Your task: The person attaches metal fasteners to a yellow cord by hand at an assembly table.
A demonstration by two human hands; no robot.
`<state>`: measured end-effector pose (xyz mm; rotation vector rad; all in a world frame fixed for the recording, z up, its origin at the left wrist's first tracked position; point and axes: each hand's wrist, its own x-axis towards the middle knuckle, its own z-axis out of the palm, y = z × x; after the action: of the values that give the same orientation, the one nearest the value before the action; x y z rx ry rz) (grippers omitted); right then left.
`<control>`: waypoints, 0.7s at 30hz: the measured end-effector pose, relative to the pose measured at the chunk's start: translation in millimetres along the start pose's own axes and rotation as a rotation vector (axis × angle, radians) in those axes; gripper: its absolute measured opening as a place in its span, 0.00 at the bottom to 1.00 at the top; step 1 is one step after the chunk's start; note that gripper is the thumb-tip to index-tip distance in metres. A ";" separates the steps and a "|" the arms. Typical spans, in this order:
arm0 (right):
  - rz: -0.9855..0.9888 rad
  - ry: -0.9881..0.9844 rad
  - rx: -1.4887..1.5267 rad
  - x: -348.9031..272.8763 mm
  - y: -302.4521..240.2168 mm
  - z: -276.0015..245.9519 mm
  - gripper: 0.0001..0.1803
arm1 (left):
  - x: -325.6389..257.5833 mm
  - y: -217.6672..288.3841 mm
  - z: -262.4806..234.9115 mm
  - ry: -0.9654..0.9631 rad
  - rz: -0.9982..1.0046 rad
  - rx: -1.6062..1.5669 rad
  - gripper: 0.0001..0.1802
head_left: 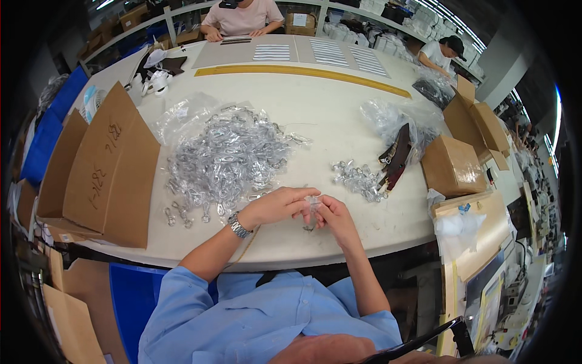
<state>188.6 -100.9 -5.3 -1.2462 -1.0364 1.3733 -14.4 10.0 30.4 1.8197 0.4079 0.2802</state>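
Note:
My left hand (276, 206) and my right hand (337, 222) meet close to the table's front edge. Their fingertips pinch a small metal clip in clear plastic (313, 204) from both sides. A bit of metal shows below the fingers, but its exact shape is too small to tell. Beyond my left hand lies a large heap of metal snap hooks in clear plastic (227, 155), with a few loose ones at its near edge. Past my right hand sits a smaller pile of similar hooks (357, 178). A dark strap with metal fittings (398, 158) rests beside that pile.
Cardboard boxes stand at the left (115, 176) and right (453, 165) of the white table (291, 242). Clear plastic bags (400, 118) lie near the right box. A long yellow ruler (297, 71) crosses the far side. Two people work beyond it.

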 end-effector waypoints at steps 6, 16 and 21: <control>-0.029 0.046 -0.032 -0.9 8.1 14.0 0.13 | 5.5 -14.6 22.5 0.096 -0.008 -0.044 0.20; -0.032 0.113 -0.144 0.0 2.0 16.5 0.11 | 17.3 -43.4 45.9 0.506 0.138 0.488 0.12; -0.217 0.373 -1.039 9.5 -35.1 -33.2 0.11 | 13.0 -27.7 9.5 0.480 -0.045 0.107 0.10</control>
<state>225.6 -86.3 23.8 -1.9420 -1.6124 0.3386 -2.4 14.0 0.9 1.8361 0.8089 0.6802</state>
